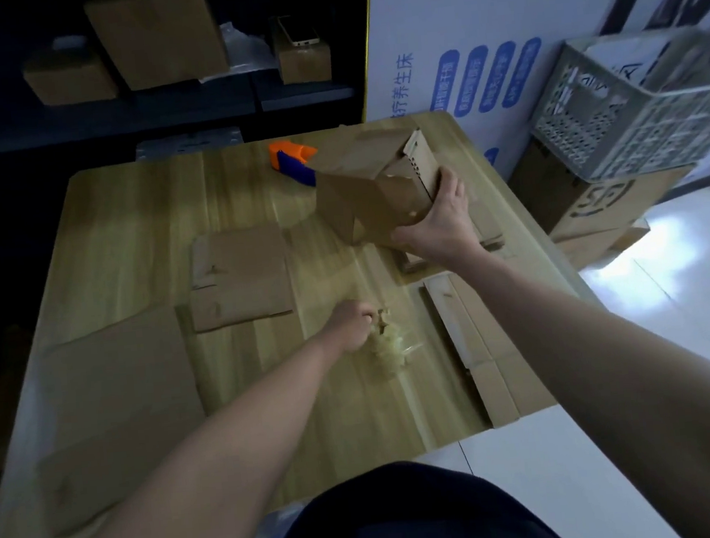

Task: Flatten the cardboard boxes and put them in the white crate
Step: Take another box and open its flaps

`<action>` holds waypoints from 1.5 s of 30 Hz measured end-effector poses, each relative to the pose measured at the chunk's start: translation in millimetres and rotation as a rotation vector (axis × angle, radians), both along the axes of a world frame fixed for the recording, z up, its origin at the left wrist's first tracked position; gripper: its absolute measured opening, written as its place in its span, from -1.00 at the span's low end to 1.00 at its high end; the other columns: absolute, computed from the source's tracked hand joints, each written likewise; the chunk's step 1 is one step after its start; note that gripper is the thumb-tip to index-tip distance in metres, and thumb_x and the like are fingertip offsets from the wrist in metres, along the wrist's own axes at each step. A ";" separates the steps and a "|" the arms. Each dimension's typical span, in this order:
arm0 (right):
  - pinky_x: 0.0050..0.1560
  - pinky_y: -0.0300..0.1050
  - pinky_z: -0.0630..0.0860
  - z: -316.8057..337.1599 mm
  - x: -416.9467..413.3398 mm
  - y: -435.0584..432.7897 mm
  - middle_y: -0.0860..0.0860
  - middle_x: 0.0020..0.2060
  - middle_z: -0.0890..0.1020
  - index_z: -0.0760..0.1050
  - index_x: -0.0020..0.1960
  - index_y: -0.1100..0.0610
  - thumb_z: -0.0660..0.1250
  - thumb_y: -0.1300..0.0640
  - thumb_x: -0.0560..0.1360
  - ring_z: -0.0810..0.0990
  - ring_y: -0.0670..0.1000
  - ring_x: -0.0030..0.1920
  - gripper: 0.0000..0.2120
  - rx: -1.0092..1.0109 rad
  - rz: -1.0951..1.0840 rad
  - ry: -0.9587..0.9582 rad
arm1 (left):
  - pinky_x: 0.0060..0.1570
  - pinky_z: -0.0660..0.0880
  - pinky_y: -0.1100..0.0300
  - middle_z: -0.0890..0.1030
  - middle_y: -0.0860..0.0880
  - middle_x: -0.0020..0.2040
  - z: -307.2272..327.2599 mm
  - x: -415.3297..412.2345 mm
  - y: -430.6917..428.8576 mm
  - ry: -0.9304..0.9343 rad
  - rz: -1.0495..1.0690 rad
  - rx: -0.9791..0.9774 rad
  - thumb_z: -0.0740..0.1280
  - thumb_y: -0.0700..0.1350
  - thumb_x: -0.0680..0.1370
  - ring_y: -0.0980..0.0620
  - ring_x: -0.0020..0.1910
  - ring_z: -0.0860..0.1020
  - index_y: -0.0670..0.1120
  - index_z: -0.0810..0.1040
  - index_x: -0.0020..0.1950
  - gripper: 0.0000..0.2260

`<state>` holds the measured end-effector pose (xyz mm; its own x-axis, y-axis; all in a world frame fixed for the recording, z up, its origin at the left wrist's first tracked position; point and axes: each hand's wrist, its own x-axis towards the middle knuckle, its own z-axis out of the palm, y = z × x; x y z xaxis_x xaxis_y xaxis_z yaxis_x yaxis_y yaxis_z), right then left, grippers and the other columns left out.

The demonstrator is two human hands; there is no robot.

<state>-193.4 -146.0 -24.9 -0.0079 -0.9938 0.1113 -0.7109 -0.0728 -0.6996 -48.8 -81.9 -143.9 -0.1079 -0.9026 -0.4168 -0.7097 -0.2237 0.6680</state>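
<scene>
- The left hand [352, 327], fingers curled, clutches a crinkled wad of clear tape [388, 349] over the wood-grain table [125, 211].
- At 1 o'clock, the right hand [435, 223] grips the half-collapsed brown cardboard box [359, 191].
- At 2 o'clock sits the latticed white crate [632, 124].

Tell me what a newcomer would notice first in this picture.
First, the right hand gripping a half-collapsed cardboard box at the far right of the wooden table. Next, the left hand, mid-table, clutching a crumpled pale wad, with flattened cardboard sheets lying around it. The white crate sits off the table to the right, on top of a brown carton.
</scene>
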 end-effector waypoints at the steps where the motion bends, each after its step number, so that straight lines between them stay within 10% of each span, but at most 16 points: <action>1: 0.34 0.09 0.31 -1.2 -4.7 -0.3 0.05 0.29 0.26 0.03 0.47 0.13 0.52 -0.03 0.16 0.25 0.07 0.30 0.03 0.004 0.007 -0.006 | 0.10 0.42 0.25 0.49 -0.16 0.25 -5.9 -7.0 3.1 0.000 -0.018 0.028 0.14 -0.29 0.59 -0.14 0.19 0.51 -0.18 0.59 0.19 -0.71; 20: 0.24 -0.01 0.40 -23.4 24.3 1.5 -0.01 0.28 0.25 0.05 0.46 0.10 0.51 -0.08 0.08 0.28 0.04 0.28 0.08 0.140 0.260 -0.094 | 0.28 0.41 -0.01 0.46 -0.21 0.30 -11.7 3.8 10.9 0.245 0.259 0.234 0.19 -0.15 0.61 -0.13 0.26 0.47 -0.25 0.35 0.38 -0.64; 28: 0.23 0.04 0.40 -23.8 61.9 6.6 0.02 0.33 0.25 0.01 0.49 0.07 0.54 -0.04 0.14 0.28 0.08 0.29 0.08 0.148 0.262 0.025 | -0.22 0.43 0.16 0.55 -0.16 -0.28 17.4 65.2 18.1 0.178 0.430 -0.136 0.33 -0.15 0.52 -0.06 -0.26 0.50 -0.19 0.51 -0.29 -0.80; 34: 0.26 0.22 0.34 -33.7 109.3 21.4 0.03 0.32 0.28 0.04 0.43 0.03 0.51 -0.12 0.17 0.28 0.13 0.31 -0.01 0.139 0.188 0.287 | -0.19 0.35 0.27 0.50 0.01 -0.06 64.7 112.1 18.9 0.354 0.877 -0.554 0.31 0.17 0.47 0.11 -0.15 0.47 -0.04 0.42 0.03 -0.68; 39: 0.30 0.23 0.29 -51.6 152.5 42.1 0.03 0.37 0.26 0.03 0.47 0.03 0.50 -0.18 0.26 0.25 0.15 0.36 -0.03 0.240 0.290 0.369 | 0.07 0.39 0.24 0.40 0.04 0.26 60.8 144.0 24.9 0.353 0.724 -0.472 0.38 0.14 0.45 0.06 0.22 0.41 0.04 0.33 0.35 -0.48; 45: 0.15 -0.10 0.37 -49.1 166.3 42.5 0.04 0.27 0.42 0.22 0.46 0.06 0.38 -0.19 0.42 0.40 0.07 0.26 -0.28 0.263 0.454 0.177 | 0.14 0.51 -0.07 0.52 -0.08 0.14 42.2 182.8 39.2 0.489 0.941 -0.324 0.43 0.08 0.41 -0.05 0.10 0.55 -0.08 0.39 0.22 -0.52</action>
<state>-27.1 -103.4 -73.9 0.4244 -0.8873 -0.1804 -0.7571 -0.2385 -0.6082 134.0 -42.7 -101.7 0.5896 -0.7694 -0.2455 0.0074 -0.2988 0.9543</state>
